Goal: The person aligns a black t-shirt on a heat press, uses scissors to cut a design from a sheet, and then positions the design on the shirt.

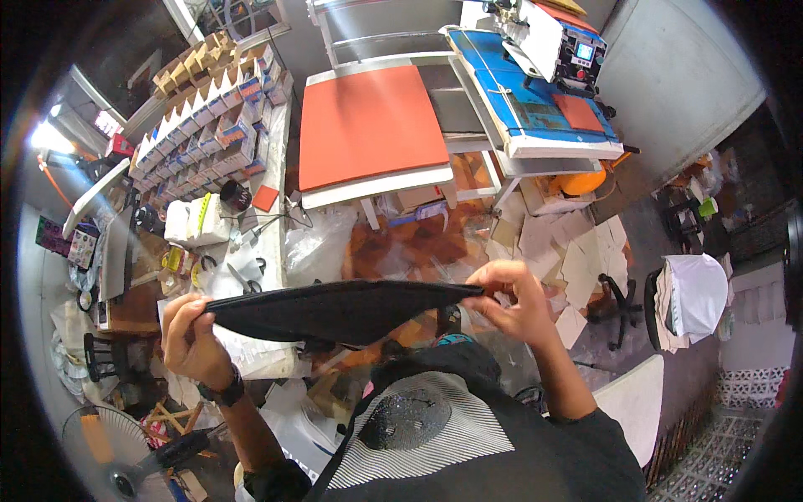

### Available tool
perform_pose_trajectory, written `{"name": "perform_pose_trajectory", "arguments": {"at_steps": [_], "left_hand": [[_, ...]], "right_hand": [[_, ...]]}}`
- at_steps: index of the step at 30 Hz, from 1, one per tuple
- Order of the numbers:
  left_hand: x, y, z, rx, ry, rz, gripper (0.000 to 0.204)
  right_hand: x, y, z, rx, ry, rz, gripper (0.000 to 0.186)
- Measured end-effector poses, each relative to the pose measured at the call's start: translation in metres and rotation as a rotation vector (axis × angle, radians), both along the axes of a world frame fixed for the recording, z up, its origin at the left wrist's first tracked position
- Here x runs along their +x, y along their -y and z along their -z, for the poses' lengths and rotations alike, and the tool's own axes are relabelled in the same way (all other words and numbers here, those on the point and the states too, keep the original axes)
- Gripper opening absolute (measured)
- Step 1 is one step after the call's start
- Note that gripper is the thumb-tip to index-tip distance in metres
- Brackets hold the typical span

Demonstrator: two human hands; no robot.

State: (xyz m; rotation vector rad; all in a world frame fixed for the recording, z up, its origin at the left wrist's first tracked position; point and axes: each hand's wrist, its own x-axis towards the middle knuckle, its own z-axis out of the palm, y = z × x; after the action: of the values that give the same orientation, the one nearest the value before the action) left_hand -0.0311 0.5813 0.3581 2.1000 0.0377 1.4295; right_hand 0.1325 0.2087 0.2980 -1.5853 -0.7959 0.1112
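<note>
left hand (191, 335): pinched on left end of flat black fabric piece (335, 308) | right hand (514, 299): pinched on its right tip | fabric: held stretched between both hands, level, chest-high | beyond: orange rectangular press pad (368, 125), white worktable (272, 226)

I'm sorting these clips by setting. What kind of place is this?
Probably a small garment-printing workshop: a heat press with an orange pad, a second blue-topped press, and both hands, left hand and right hand, stretching a black fabric piece.

Long white workbench (272, 243) with scissors (242, 280), small boxes (213, 138).
</note>
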Motion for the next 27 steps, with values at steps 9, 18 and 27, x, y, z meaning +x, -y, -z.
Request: {"name": "perform_pose_trajectory", "arguments": {"at_steps": [9,18,27], "left_hand": [[-0.02,0.009,0.0,0.008,0.061,-0.071,0.012],[-0.017,0.032,-0.032,0.023,0.133,-0.079,0.015],[-0.027,0.066,-0.09,0.214,0.087,-0.13,0.019]], "right_hand": [[0.024,0.003,-0.024,0.045,0.373,-0.18,0.026],[0.06,-0.009,0.001,-0.169,0.566,-0.494,0.03],[0.055,-0.104,0.0,0.039,0.555,-0.565,0.052]]}}
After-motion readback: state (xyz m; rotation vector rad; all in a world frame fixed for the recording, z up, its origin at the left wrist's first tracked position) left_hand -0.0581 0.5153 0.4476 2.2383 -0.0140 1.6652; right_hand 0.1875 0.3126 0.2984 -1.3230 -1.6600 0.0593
